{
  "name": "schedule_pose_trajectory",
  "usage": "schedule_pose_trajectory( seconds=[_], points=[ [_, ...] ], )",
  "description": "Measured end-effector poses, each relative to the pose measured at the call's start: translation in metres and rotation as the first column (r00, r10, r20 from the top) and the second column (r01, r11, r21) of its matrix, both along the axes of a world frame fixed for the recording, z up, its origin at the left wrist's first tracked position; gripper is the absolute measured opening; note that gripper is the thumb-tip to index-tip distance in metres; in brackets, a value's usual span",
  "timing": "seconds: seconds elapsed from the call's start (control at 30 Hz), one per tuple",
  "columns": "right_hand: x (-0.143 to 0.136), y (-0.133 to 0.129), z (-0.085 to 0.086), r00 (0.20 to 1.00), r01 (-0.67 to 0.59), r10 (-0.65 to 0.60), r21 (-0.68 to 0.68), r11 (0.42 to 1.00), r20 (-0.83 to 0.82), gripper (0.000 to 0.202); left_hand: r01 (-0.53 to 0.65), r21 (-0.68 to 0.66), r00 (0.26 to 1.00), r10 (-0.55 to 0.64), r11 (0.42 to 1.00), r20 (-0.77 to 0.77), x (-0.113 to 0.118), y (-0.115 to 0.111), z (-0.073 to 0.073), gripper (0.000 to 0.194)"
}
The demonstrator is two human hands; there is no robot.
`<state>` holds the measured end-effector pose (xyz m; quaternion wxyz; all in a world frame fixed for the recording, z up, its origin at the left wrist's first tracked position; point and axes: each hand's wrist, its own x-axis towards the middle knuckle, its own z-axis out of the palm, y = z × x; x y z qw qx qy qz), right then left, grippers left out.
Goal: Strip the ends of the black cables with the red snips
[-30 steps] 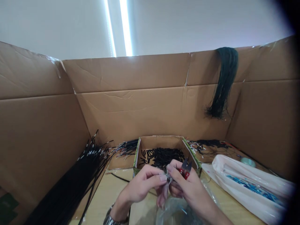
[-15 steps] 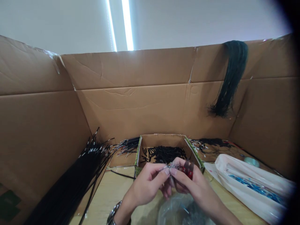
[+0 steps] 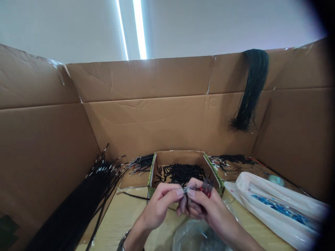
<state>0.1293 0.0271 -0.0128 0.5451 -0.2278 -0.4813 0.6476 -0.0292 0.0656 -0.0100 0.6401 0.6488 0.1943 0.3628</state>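
The person's left hand (image 3: pixel 161 205) and right hand (image 3: pixel 209 204) meet at the near edge of an open, shallow brown cardboard box with green outer sides (image 3: pixel 179 157), thumbs and fingers closed in a pinch on a small, greyish, crumpled wisp of material (image 3: pixel 185 190) (too blurred to name more closely). That wisp sits between the two sets of fingertips, above the pale yellowish bench (image 3: pixel 123 212). A pair of small snips with red grips and dark blades (image 3: pixel 206 188) is tucked into the right hand, blades up, and a metal band (image 3: pixel 123 241) circles the left wrist. Below the hands lies a clear, rumpled plastic bag (image 3: pixel 190 234). Inside the box is a heap of short black rods (image 3: pixel 186 173). To the left runs a thick sheaf of long black strands with pale marks near their ends (image 3: pixel 70 205); to the right, an open white plastic bag (image 3: pixel 259 217) holds slim blue pieces (image 3: pixel 280 206), with a pale green roll (image 3: pixel 276 180) just behind it. A hank of dark green thread (image 3: pixel 252 90) hangs over the tall brown cardboard wall (image 3: pixel 149 125).
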Motion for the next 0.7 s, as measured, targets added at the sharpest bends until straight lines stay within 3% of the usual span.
schedule_pose_trajectory(
  seconds=[0.2, 0.33, 0.5, 0.57, 0.7],
  points=[
    [0.001, 0.003, -0.006, 1.000, -0.006, 0.007, -0.032, 0.999, 0.026, 0.036, -0.011, 0.030, 0.999, 0.011, 0.999, -0.031, 0.001, 0.001, -0.003, 0.050],
    [0.007, 0.005, -0.006, 0.994, -0.108, 0.108, -0.005, 0.994, -0.003, 0.034, 0.033, 0.020, 0.999, -0.032, 0.999, -0.035, -0.001, 0.001, -0.001, 0.053],
    [0.021, 0.010, -0.006, 0.963, -0.249, 0.242, 0.050, 0.967, 0.122, 0.034, 0.096, 0.041, 0.993, -0.093, 0.995, -0.069, -0.010, 0.002, 0.003, 0.052],
    [0.026, 0.011, -0.003, 0.961, -0.238, 0.226, 0.062, 0.969, 0.157, 0.035, 0.102, 0.051, 0.992, -0.098, 0.993, -0.078, -0.013, 0.002, 0.004, 0.053],
    [0.026, 0.007, 0.004, 0.945, -0.094, 0.051, 0.122, 0.988, 0.322, 0.034, 0.061, 0.092, 0.995, -0.053, 0.994, -0.087, -0.012, 0.000, 0.006, 0.051]
  ],
)
